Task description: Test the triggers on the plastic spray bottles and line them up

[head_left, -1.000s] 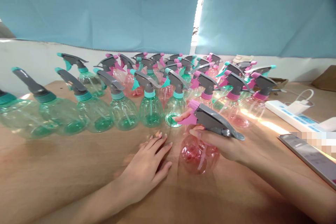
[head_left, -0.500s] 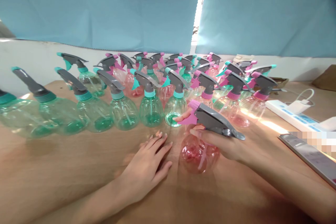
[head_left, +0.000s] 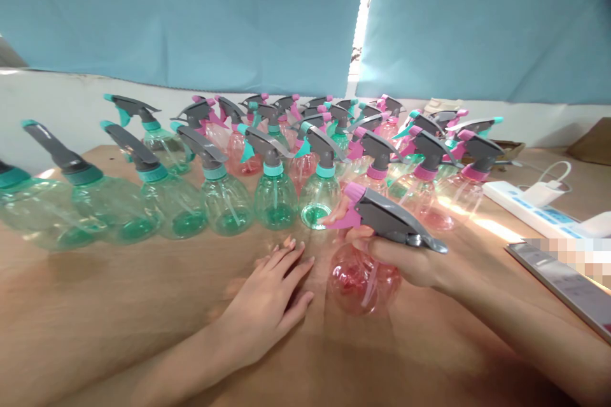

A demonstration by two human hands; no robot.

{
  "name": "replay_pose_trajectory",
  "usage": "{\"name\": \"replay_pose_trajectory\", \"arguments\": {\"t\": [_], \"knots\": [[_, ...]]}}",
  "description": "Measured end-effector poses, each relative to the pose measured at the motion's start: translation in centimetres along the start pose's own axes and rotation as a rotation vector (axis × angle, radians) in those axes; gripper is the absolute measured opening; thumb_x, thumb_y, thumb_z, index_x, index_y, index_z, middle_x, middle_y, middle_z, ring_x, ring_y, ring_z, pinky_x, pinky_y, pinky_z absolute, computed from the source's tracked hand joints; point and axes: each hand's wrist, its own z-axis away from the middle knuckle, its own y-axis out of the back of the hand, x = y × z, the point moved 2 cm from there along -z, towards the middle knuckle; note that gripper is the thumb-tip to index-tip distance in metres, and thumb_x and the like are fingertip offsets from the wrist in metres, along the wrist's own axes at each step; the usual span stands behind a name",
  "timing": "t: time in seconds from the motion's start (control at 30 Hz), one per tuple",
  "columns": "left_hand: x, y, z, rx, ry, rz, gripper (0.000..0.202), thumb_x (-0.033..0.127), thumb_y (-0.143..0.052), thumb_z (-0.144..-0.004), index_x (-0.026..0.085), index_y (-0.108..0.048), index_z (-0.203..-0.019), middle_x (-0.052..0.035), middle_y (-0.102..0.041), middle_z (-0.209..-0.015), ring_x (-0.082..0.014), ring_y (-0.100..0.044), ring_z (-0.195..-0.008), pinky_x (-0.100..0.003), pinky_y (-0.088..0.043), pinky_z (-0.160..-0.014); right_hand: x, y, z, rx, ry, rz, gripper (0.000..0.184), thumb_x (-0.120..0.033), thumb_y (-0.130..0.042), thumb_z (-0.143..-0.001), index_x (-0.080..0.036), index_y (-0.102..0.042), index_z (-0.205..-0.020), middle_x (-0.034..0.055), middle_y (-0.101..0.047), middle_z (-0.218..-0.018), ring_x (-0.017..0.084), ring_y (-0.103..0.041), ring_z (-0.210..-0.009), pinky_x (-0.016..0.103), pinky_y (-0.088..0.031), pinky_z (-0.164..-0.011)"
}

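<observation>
Bottle of see-through pink plastic is occupying the near middle of the worktop, and the right hand is grasping it around the neck, below the grey spray head. Just to its left, the left hand is lying palm down on the wood, relaxed and gripping nothing. Beyond the hands, green bottles and pink bottles are standing in rows, while a white power strip and a phone are lying at the right.
</observation>
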Motion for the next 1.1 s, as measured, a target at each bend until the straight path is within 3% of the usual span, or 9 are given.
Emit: {"name": "replay_pose_trajectory", "arguments": {"t": [0.13, 0.27, 0.47, 0.6, 0.8, 0.9, 1.0, 1.1], "knots": [[0.0, -0.1, 0.1, 0.025, -0.003, 0.022, 0.043, 0.035, -0.047, -0.097, 0.017, -0.052, -0.135, -0.0126, -0.044, -0.146, -0.0312, -0.038, -0.136, -0.054, -0.034, -0.108, 0.0, 0.0, 0.2, 0.088, -0.054, 0.029, 0.017, -0.019, -0.049, -0.069, -0.022, -0.036, -0.058, -0.0049, -0.031, -0.058, 0.009, -0.03, -0.051, 0.023, -0.026, -0.044], [0.0, 0.0, 0.2, 0.033, -0.003, 0.015, 0.042, 0.035, -0.047, -0.097, 0.017, -0.052, -0.134, -0.0122, -0.044, -0.146, -0.0305, -0.037, -0.136, -0.052, -0.034, -0.109, -0.1, -0.1, 0.4, 0.04, -0.134, -0.006, 0.024, -0.022, -0.048, -0.068, -0.022, -0.028, -0.054, -0.0062, -0.027, -0.053, 0.008, -0.027, -0.047, 0.022, -0.023, -0.041], [0.0, 0.2, 0.0, 0.005, 0.006, 0.004, 0.042, 0.035, -0.047, -0.097, 0.017, -0.052, -0.135, -0.0124, -0.044, -0.146, -0.0311, -0.037, -0.136, -0.053, -0.034, -0.108, -0.4, 0.1, 0.4, 0.088, -0.08, -0.001, 0.027, -0.023, -0.05, -0.07, -0.023, -0.028, -0.054, -0.0069, -0.026, -0.054, 0.007, -0.025, -0.046, 0.023, -0.022, -0.039], [0.0, 0.0, 0.0, 0.01, 0.009, 0.004, 0.042, 0.034, -0.048, -0.097, 0.017, -0.052, -0.135, -0.0124, -0.044, -0.147, -0.0315, -0.038, -0.136, -0.054, -0.035, -0.107, -0.5, 0.0, 0.2, 0.081, -0.049, -0.027, 0.02, -0.02, -0.05, -0.07, -0.022, -0.035, -0.059, -0.0058, -0.03, -0.059, 0.009, -0.027, -0.05, 0.024, -0.027, -0.044], [0.0, 0.0, 0.1, 0.014, 0.002, 0.014, 0.042, 0.036, -0.047, -0.097, 0.017, -0.052, -0.134, -0.0122, -0.044, -0.147, -0.0316, -0.037, -0.136, -0.054, -0.033, -0.108, -0.6, -0.3, -0.1, 0.062, 0.036, -0.055, 0.002, -0.024, -0.051, -0.074, -0.024, -0.053, -0.074, -0.0029, -0.044, -0.062, 0.013, -0.044, -0.057, 0.027, -0.037, -0.053], [0.0, 0.0, 0.2, 0.013, 0.003, 0.006, 0.042, 0.036, -0.046, -0.098, 0.018, -0.051, -0.135, -0.0118, -0.044, -0.147, -0.0305, -0.037, -0.137, -0.053, -0.033, -0.109, -0.6, -0.3, 0.0, 0.107, 0.058, -0.069, 0.015, -0.023, -0.051, -0.075, -0.024, -0.059, -0.087, -0.0051, -0.042, -0.06, 0.011, -0.039, -0.051, 0.026, -0.034, -0.05], [-0.1, -0.1, 0.2, 0.027, 0.002, 0.022, 0.042, 0.037, -0.046, -0.098, 0.018, -0.051, -0.135, -0.0112, -0.044, -0.147, -0.0306, -0.037, -0.137, -0.054, -0.033, -0.109, -1.0, -0.2, -0.1, 0.058, 0.052, -0.015, 0.013, -0.022, -0.05, -0.076, -0.024, -0.059, -0.084, -0.0066, -0.036, -0.055, 0.01, -0.034, -0.047, 0.025, -0.03, -0.045], [-0.1, -0.1, 0.2, 0.025, 0.006, 0.025, 0.042, 0.037, -0.047, -0.097, 0.019, -0.051, -0.135, -0.0111, -0.044, -0.147, -0.0313, -0.037, -0.136, -0.054, -0.033, -0.108, -1.6, -0.1, -0.2, 0.003, 0.044, -0.006, 0.012, -0.02, -0.048, -0.077, -0.023, -0.059, -0.082, -0.0056, -0.041, -0.058, 0.01, -0.038, -0.049, 0.024, -0.033, -0.046]]}}
